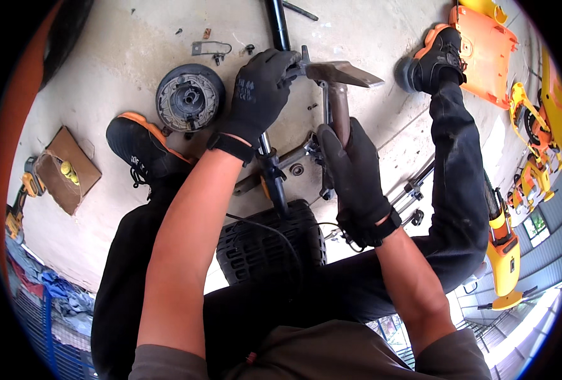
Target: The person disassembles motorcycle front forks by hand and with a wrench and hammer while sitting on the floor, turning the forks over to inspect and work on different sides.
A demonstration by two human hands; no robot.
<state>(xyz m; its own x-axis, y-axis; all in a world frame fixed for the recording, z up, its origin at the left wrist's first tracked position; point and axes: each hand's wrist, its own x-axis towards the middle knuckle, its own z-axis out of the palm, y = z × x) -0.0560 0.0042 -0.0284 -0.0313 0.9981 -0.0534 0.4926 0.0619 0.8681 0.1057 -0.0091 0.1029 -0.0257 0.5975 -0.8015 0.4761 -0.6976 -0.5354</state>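
My left hand, in a black glove, pinches a small grey metal part at the lower end of a black tube. My right hand, also gloved, grips an upright hammer, whose head is beside the small part; whether they touch I cannot tell. Below my left hand a shiny shaft in a black fork tube slants toward me, over a metal bar. A long thin metal tool lies beside the hammer handle. A round brake drum assembly lies left of my left hand.
My shoes and bent legs frame the work. A black slotted plastic piece lies between my legs. Cardboard, a yellow power tool, small hardware, orange panels and yellow vehicle parts lie around.
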